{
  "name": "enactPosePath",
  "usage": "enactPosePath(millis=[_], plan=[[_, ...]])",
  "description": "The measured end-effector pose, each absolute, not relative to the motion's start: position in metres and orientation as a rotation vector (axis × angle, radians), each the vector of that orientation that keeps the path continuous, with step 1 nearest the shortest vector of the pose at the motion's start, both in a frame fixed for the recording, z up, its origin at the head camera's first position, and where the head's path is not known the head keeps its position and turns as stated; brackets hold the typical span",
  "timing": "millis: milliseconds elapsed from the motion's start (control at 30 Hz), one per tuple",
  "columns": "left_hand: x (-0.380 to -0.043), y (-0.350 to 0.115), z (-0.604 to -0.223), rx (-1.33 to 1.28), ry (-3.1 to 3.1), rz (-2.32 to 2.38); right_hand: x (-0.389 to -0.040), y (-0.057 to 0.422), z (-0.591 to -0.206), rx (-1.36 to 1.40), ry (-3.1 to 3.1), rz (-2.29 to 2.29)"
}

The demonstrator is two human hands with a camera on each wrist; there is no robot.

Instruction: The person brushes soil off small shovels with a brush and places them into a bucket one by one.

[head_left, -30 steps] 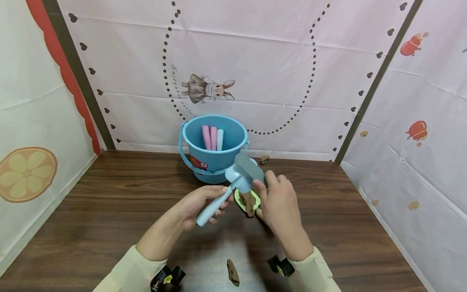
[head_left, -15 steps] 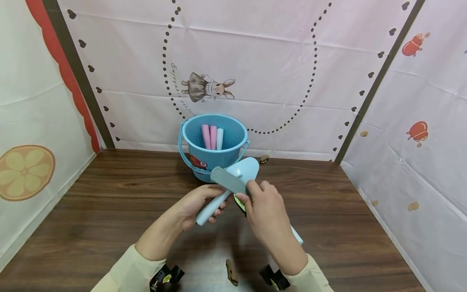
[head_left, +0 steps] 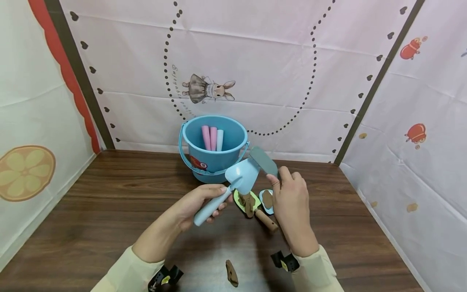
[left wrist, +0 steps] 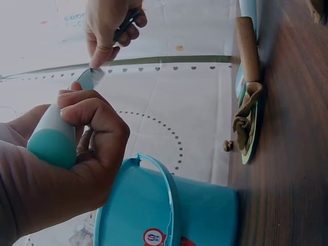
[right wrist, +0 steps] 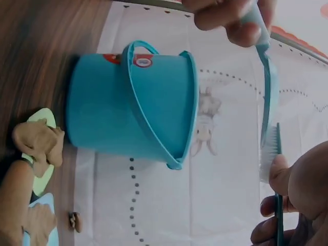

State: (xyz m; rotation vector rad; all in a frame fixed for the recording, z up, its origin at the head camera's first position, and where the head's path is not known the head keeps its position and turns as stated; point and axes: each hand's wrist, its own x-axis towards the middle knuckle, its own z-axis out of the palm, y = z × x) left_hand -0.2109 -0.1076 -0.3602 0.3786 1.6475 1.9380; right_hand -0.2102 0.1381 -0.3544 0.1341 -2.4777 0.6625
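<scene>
My left hand (head_left: 193,202) grips the handle of a light blue toy trowel (head_left: 242,174), its blade raised and tilted above the table. With thumb and fingers, my right hand (head_left: 292,202) holds a brush (head_left: 264,161) with a grey-green back and pale bristles. In the right wrist view, the bristles (right wrist: 270,151) meet the tip of the trowel blade. Beneath lies a green toy trowel (head_left: 238,199) with a wooden handle and brown clay-like lumps (head_left: 248,204) on it. Beside it, a small light blue trowel (head_left: 263,196) carries a brown lump and is partly hidden by my right hand.
A blue bucket (head_left: 215,162) stands at the back, two pink handles (head_left: 209,138) and a light blue one (head_left: 219,140) inside it. One brown strip (head_left: 231,273) lies near the front edge; a small brown piece (right wrist: 75,221) lies near the back wall.
The brush has swung toward the trowel's handle side and back out to the blade's right edge. My right hand has moved right, uncovering the table trowels. My left hand stays nearly still.
</scene>
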Motion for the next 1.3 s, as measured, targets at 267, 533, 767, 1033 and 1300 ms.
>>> enactPosePath(millis=[267, 533, 767, 1033, 1300], plan=[[-0.212, -0.106, -0.363, 0.333, 1.614, 1.978, -0.19, 0.113, -0.353, 0.465, -2.561, 0.718], [-0.215, -0.106, -0.363, 0.336, 1.73, 1.944, -0.195, 0.113, -0.356, 0.391, -2.521, 0.661], [-0.214, -0.107, -0.363, 0.378, 1.722, 1.899, -0.215, 0.139, -0.359, 0.155, -2.467, 0.643], [-0.216, -0.108, -0.362, 0.325, 1.686, 1.941, -0.191, 0.119, -0.346, 0.396, -2.545, 0.683], [-0.218, -0.109, -0.362, 0.336, 1.711, 1.948, -0.195, 0.115, -0.355, 0.384, -2.485, 0.549]])
